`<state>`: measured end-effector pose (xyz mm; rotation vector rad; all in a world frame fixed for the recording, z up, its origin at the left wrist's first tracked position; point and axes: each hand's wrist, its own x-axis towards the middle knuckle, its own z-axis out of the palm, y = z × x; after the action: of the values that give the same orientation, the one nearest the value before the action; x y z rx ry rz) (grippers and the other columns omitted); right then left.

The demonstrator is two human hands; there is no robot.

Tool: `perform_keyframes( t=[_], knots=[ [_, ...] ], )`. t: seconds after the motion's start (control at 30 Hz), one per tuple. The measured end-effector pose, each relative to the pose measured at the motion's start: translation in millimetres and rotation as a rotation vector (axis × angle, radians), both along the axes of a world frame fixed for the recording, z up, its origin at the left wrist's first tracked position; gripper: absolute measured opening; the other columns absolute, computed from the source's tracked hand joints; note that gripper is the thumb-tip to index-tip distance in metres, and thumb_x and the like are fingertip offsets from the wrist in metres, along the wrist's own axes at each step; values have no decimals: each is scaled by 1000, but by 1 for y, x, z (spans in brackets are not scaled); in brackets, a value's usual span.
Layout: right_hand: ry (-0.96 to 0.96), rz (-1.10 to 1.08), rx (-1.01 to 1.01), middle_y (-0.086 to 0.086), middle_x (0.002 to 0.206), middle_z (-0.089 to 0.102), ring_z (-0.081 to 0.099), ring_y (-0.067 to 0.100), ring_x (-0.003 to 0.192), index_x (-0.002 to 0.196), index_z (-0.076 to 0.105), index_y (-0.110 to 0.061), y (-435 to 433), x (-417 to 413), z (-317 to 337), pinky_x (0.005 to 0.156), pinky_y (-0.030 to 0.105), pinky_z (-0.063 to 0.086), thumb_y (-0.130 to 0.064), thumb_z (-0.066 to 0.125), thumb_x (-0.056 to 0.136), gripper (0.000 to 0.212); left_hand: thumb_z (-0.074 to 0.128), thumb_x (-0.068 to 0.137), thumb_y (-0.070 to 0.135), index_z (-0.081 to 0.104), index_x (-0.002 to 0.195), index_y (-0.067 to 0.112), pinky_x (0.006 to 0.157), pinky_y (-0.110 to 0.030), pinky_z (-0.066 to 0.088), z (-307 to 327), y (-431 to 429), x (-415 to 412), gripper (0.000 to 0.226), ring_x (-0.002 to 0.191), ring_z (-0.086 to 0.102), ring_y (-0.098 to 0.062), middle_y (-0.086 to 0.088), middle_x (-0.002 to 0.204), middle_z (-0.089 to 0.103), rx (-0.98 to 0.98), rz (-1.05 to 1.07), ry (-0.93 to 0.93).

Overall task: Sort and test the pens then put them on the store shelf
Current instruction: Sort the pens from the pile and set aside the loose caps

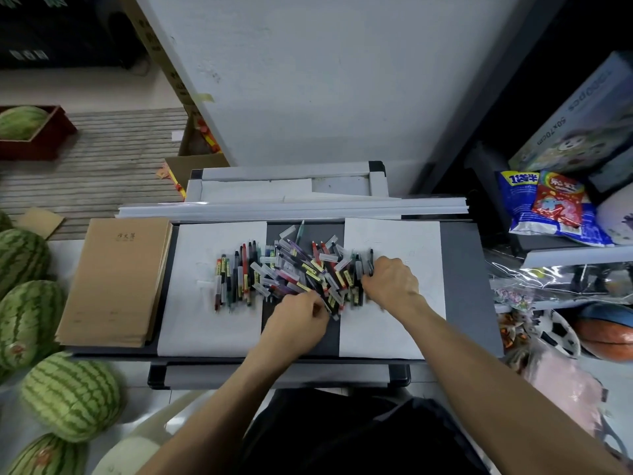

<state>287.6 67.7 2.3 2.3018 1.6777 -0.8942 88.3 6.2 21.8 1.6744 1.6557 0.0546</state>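
A jumbled heap of pens [301, 269] with clear caps and yellow labels lies across the middle of a small grey table [469, 289]. A tidier row of pens [236, 279] lies side by side on the left white paper sheet [205, 323]. My left hand [298, 320] is at the heap's near edge, fingers curled and pinching a pen there. My right hand [390, 279] is at the heap's right edge over the right white sheet [376, 330], fingers curled round a dark pen.
A stack of brown notebooks [116, 282] lies on the table's left end. Several watermelons [68, 395] sit on the floor at the left. A shelf at the right holds snack bags [555, 207], a boxed puzzle [582, 121] and balls [609, 334]. A white board [291, 80] stands behind the table.
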Motion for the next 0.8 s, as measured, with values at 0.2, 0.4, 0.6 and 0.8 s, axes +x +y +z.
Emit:
perform_keyframes(
  t=[0.2, 0.4, 0.6, 0.8],
  knots=[
    [105, -24, 30, 12, 98, 60, 63, 33, 92, 95, 59, -8, 0, 13, -1, 74, 37, 53, -32, 60, 98, 25, 56, 96, 33, 69, 101, 23, 71, -34, 53, -1, 20, 33, 18, 82, 64, -25, -2, 100, 73, -8, -18, -12],
    [320, -206, 111, 4, 64, 52, 50, 26, 61, 65, 49, -11, 2, 40, -10, 48, 27, 37, -21, 60, 97, 36, 57, 94, 23, 68, 95, 8, 65, -46, 62, -3, 34, 51, 18, 63, 68, -31, -9, 79, 71, -40, 23, -14],
    [506, -341, 145, 11, 88, 72, 58, 24, 66, 91, 65, -5, -3, 62, -8, 55, 29, 44, -33, 56, 103, 32, 57, 94, 24, 52, 71, 10, 51, -28, 43, -9, 38, 72, 27, 58, 61, -25, -8, 71, 61, -37, 19, 116],
    [841, -576, 103, 17, 90, 74, 77, 33, 83, 96, 60, 0, -12, 72, -9, 88, 49, 62, -22, 53, 100, 23, 57, 97, 29, 42, 68, 13, 60, -35, 45, -19, 35, 90, 36, 62, 53, -29, -8, 73, 52, -8, 74, 181]
  ],
)
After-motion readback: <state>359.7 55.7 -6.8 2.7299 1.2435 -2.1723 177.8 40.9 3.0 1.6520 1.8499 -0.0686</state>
